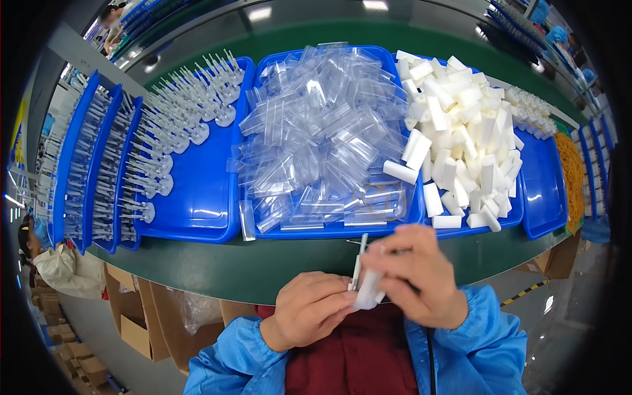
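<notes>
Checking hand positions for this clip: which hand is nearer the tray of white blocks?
Right. The right hand sits just below the white-block tray; the left hand is lower and further left, under the clear-case tray.

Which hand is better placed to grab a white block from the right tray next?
Right, probably. The right hand sits just below the tray of white blocks, but it grips the clear sleeve. The left hand lies further left, pinching the thin part.

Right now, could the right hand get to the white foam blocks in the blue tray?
Probably yes, once freed: the right hand is pinching a small white piece with the left hand, but nothing stands between it and the white foam blocks.
</notes>
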Demonstrator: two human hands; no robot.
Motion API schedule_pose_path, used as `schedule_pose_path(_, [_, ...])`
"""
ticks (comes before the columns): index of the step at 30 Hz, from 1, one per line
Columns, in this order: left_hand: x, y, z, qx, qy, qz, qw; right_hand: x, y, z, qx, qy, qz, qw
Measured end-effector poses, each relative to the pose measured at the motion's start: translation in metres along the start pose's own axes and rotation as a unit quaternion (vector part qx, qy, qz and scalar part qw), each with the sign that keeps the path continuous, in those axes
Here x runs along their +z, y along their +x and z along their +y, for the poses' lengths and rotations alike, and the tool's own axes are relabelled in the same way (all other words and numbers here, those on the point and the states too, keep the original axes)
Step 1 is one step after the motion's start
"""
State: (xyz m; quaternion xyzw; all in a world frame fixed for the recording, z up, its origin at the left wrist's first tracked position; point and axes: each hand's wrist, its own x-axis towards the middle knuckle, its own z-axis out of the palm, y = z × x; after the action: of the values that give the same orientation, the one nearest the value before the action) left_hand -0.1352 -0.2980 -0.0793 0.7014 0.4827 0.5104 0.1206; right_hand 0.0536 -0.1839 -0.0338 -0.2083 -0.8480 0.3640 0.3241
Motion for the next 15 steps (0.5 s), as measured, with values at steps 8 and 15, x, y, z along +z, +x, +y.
schedule_pose_path(8, [0.002,0.004,0.006,0.050,0.116,-0.091,0.988,-0.019,0.058,0.040,-0.034,-0.441,0.035,0.896])
schedule_pose_path(15, [0.005,-0.002,0.002,0.022,0.102,-0.139,0.985,-0.016,0.063,0.044,-0.052,-0.457,0.028,0.888])
